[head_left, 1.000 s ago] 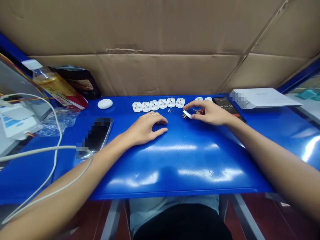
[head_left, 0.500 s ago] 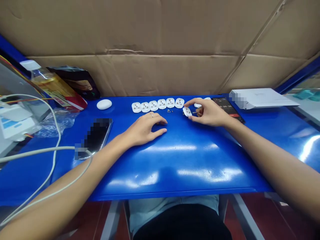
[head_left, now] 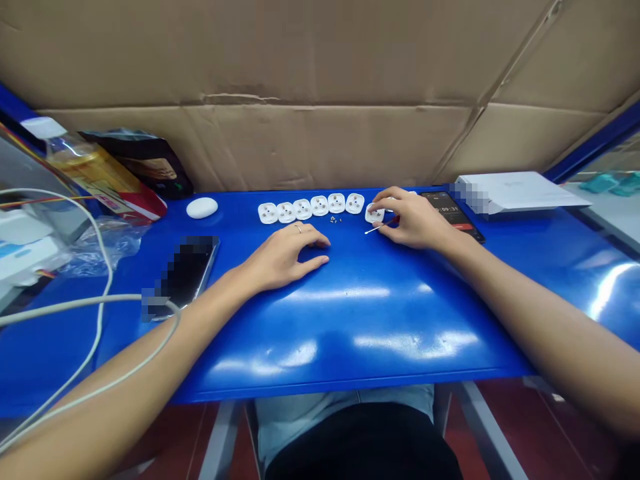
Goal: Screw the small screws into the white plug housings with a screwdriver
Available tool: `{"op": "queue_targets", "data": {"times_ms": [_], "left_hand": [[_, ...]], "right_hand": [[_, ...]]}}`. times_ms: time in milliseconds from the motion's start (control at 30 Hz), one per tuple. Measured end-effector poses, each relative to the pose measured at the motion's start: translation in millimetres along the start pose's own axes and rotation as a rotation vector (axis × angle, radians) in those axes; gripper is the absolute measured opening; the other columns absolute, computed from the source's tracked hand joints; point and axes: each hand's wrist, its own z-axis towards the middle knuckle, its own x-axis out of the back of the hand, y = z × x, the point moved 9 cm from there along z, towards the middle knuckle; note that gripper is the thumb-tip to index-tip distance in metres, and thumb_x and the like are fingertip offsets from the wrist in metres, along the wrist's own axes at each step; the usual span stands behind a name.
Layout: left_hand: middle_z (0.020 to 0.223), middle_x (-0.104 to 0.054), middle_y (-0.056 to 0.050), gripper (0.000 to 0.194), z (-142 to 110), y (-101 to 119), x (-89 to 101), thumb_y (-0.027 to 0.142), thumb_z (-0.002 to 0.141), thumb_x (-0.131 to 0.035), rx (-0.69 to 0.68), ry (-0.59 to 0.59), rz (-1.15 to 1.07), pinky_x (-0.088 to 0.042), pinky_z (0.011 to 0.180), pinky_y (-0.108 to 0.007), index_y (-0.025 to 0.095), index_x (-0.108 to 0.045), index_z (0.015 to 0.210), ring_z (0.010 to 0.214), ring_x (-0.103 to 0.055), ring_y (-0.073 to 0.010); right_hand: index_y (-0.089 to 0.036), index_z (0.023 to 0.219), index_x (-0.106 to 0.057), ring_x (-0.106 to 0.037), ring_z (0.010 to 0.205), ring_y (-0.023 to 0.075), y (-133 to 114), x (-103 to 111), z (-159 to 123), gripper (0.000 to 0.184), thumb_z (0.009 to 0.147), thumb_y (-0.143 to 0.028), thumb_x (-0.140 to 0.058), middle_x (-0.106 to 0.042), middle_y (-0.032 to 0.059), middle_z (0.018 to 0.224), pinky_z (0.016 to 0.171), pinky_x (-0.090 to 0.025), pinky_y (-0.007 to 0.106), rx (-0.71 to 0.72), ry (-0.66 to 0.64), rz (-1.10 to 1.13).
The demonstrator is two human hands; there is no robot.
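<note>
My left hand (head_left: pixel 295 256) rests on the blue table with its fingers apart and nothing in them. Just beyond its fingertips lie several tiny brass-coloured screws (head_left: pixel 334 220). A row of several white plug housings (head_left: pixel 320 205) with metal terminals stretches along the back of the table. My right hand (head_left: pixel 407 219) reaches to a separate white plug housing (head_left: pixel 375 214) at the row's right end, its fingertips at that piece. A thin screwdriver (head_left: pixel 373 231) is tucked in the same hand, shaft pointing left; its handle is mostly hidden. Another white piece is partly covered behind the fingers.
A phone with a running timer (head_left: pixel 454 215) lies right of my right hand, near a white box (head_left: pixel 520 190). On the left are another phone (head_left: pixel 193 270), a white rounded object (head_left: pixel 202 208), a bottle (head_left: pixel 100 173) and a cable (head_left: pixel 103 300) crossing my left forearm.
My right hand has brought the white plug housing down onto the table near the row's right end. The screwdriver shaft now shows pointing left. My left hand has stayed in place.
</note>
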Motion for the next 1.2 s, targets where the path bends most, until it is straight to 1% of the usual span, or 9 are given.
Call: {"op": "queue_targets", "data": {"times_ms": [67,167,233,367,500,633,700,933,1200], "left_hand": [[0.113,-0.077,-0.007,0.025,0,0,0.0,0.039,0.101,-0.069,-0.001,0.000,-0.002,-0.055,0.097,-0.039,0.021,-0.073,0.118,0.106,-0.070,-0.0246],[0.116,-0.076,-0.007,0.024,0,0,-0.4,0.036,0.101,-0.069,-0.002,-0.010,-0.002,-0.055,0.098,-0.039,0.021,-0.073,0.119,0.108,-0.070,-0.0246],[0.117,-0.076,-0.007,0.024,0,0,-0.7,0.036,0.101,-0.069,0.004,-0.018,0.003,-0.055,0.099,-0.040,0.021,-0.072,0.120,0.109,-0.070,-0.0248],[0.119,-0.076,-0.008,0.026,0,-1,-1.5,0.039,0.101,-0.068,0.015,-0.035,0.009,-0.055,0.101,-0.041,0.022,-0.073,0.119,0.112,-0.070,-0.0262],[0.118,-0.076,-0.008,0.025,0,0,-0.8,0.039,0.101,-0.068,0.014,-0.023,0.013,-0.055,0.101,-0.041,0.021,-0.073,0.118,0.111,-0.070,-0.0258],[0.118,-0.077,-0.007,0.025,0,1,-1.0,0.038,0.101,-0.068,0.008,-0.024,0.015,-0.055,0.101,-0.040,0.021,-0.073,0.119,0.111,-0.070,-0.0251],[0.118,-0.076,-0.007,0.025,0,1,-1.0,0.038,0.101,-0.068,0.007,-0.027,0.018,-0.054,0.101,-0.040,0.021,-0.073,0.119,0.111,-0.070,-0.0251],[0.119,-0.076,-0.007,0.025,0,1,-0.5,0.038,0.102,-0.068,0.002,-0.018,0.026,-0.054,0.102,-0.040,0.021,-0.073,0.120,0.111,-0.070,-0.0253],[0.119,-0.077,-0.007,0.027,1,2,-0.1,0.040,0.102,-0.067,0.009,-0.018,0.024,-0.055,0.102,-0.041,0.020,-0.073,0.119,0.111,-0.071,-0.0254]], "right_hand": [[-0.017,0.123,-0.076,-0.069,0.119,0.0353,0,1,0,0.031,0.098,-0.029,-0.062,-0.068,0.0186,0.136,0.102,-0.057,0.051,0.000,0.004,-0.007],[-0.019,0.122,-0.076,-0.069,0.120,0.0362,2,3,0,0.030,0.096,-0.029,-0.064,-0.069,0.0175,0.136,0.104,-0.056,0.054,-0.003,0.042,-0.021],[-0.021,0.123,-0.075,-0.069,0.122,0.0370,3,1,1,0.030,0.097,-0.029,-0.063,-0.070,0.0165,0.135,0.105,-0.056,0.055,-0.009,0.038,-0.031],[-0.021,0.128,-0.072,-0.068,0.123,0.0384,9,0,0,0.033,0.100,-0.034,-0.059,-0.068,0.0167,0.140,0.105,-0.055,0.056,-0.079,0.059,-0.077],[-0.021,0.131,-0.073,-0.070,0.119,0.0369,12,5,-1,0.036,0.103,-0.038,-0.057,-0.067,0.0163,0.141,0.101,-0.056,0.052,-0.136,0.108,-0.139],[-0.021,0.121,-0.079,-0.073,0.106,0.0326,14,3,-2,0.032,0.104,-0.037,-0.057,-0.073,0.0136,0.129,0.094,-0.057,0.046,-0.152,0.082,-0.178],[-0.021,0.118,-0.080,-0.073,0.103,0.0317,16,0,-2,0.031,0.103,-0.035,-0.057,-0.074,0.0128,0.127,0.091,-0.057,0.045,-0.156,0.080,-0.198],[-0.021,0.118,-0.081,-0.074,0.108,0.0315,18,-4,-2,0.029,0.102,-0.024,-0.056,-0.076,0.0108,0.130,0.091,-0.057,0.043,-0.136,0.087,-0.215],[-0.024,0.128,-0.079,-0.075,0.107,0.0310,12,-7,-2,0.033,0.102,-0.023,-0.058,-0.072,0.0100,0.139,0.086,-0.058,0.043,-0.108,0.047,-0.257]]}}
